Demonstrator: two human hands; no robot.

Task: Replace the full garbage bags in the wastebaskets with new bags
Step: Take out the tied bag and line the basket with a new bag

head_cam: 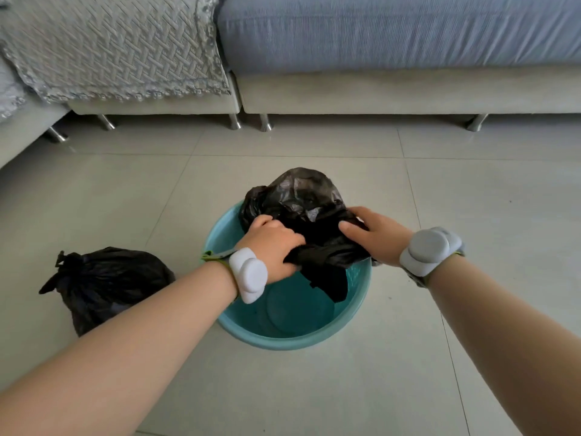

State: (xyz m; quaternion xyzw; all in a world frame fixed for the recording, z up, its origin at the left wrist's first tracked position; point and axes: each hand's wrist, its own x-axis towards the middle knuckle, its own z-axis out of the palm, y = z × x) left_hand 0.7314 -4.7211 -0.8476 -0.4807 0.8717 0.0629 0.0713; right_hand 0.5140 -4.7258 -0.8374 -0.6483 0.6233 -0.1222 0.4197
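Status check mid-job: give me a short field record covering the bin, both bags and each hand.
wastebasket: teal, upright on the floor, inside bare, no liner yet
new bag: black, bunched, held over the wastebasket's far rim, one end hanging inside
left hand: grips the new bag's near part
right hand: grips the new bag's right side
full bag: black, tied shut, lying on the floor left of the wastebasket, apart from it
background: sofa on metal legs
step: liner not yet spread over the rim
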